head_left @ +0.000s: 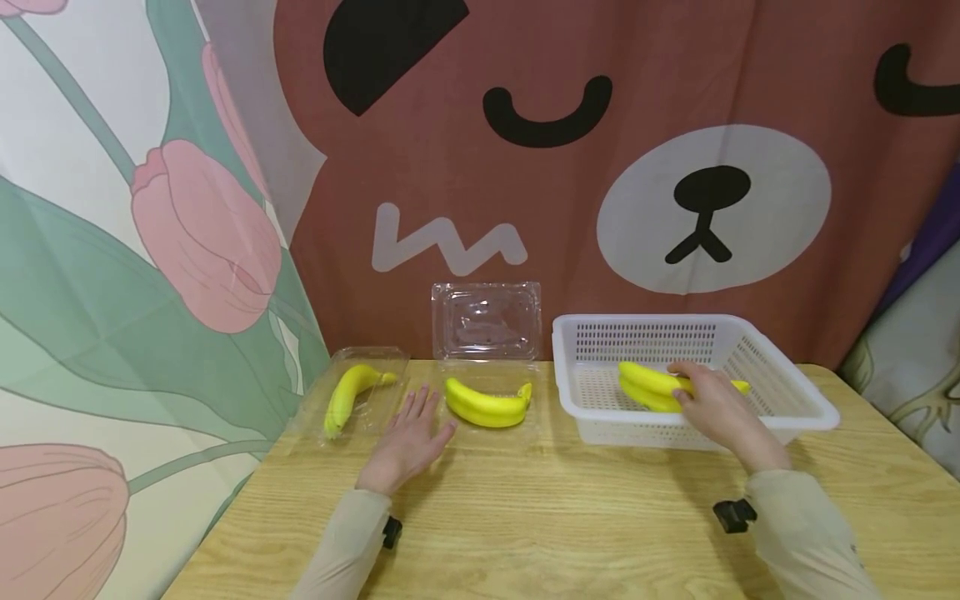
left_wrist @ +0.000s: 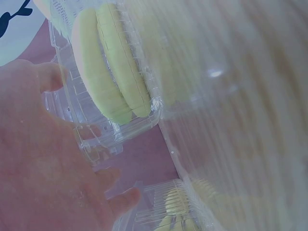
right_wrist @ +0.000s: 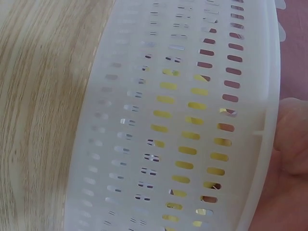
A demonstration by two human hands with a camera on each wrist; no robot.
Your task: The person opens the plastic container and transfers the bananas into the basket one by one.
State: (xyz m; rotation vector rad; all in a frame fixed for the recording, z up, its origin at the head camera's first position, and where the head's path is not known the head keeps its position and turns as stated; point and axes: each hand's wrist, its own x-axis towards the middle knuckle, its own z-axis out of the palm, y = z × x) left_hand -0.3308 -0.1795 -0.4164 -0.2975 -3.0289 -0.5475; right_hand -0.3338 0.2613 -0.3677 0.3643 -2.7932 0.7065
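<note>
My right hand (head_left: 720,408) reaches over the front rim of a white plastic basket (head_left: 795,392). Thumb and fingers grip a yellow banana (head_left: 652,379) in it; another banana lies just below. In the right wrist view, the basket's slotted wall (right_wrist: 187,139) hides most of the fruit, and part of the hand (right_wrist: 288,163) shows beyond the rim. My left hand (head_left: 405,450) has its fingers spread between two clear plastic boxes. The middle box (head_left: 486,321) has its lid raised and holds two bananas (left_wrist: 106,67) side by side. The left box (head_left: 386,358) also contains bananas (head_left: 348,398).
Everything stands on a wood-grain table (head_left: 540,517). A brown curtain (head_left: 450,183) with a bear's face hangs right behind the boxes and basket. A flowered curtain (head_left: 112,350) borders the left side.
</note>
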